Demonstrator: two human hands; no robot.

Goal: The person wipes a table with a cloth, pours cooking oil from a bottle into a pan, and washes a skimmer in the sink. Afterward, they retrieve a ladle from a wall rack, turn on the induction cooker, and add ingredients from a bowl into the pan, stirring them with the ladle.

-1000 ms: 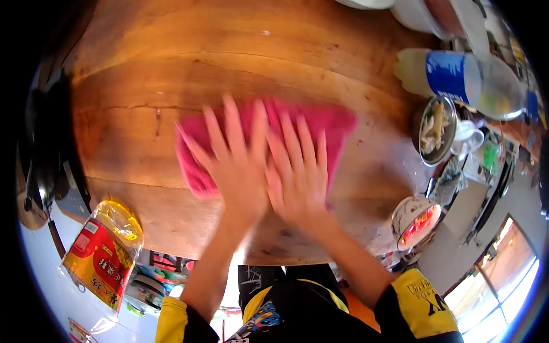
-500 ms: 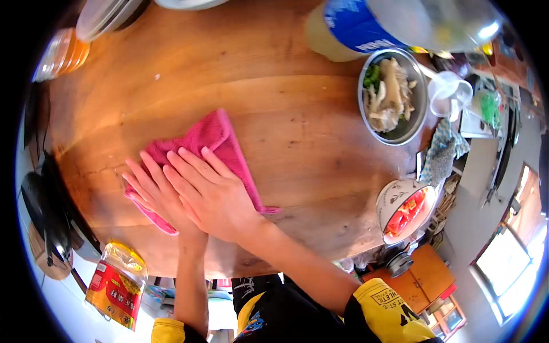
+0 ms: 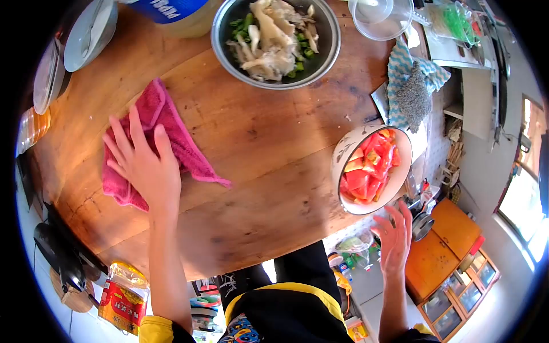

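Spread flat over a pink cloth (image 3: 183,143) on the wooden table (image 3: 269,166), my left hand (image 3: 143,166) rests with its fingers apart. The cloth lies rumpled at the table's left side, with one corner trailing right. My right hand (image 3: 393,237) is in the air past the table's front right edge, fingers parted and nothing in them. Just above it stands a white patterned bowl (image 3: 346,154) of red chopped pieces, which look like tomato; hand and bowl appear close, and contact cannot be told.
A metal bowl (image 3: 223,51) of mushrooms and green pieces stands at the back, beside a blue-labelled bottle (image 3: 171,11). Light bowls (image 3: 91,34) are at the back left. An oil bottle (image 3: 123,297) stands lower left. A striped cloth (image 3: 400,74) lies right.
My right hand has left the pink cloth and moved right toward the bowl of red pieces. My left hand stays on the cloth. The view has shifted rightward, bringing the bowls nearer the middle.
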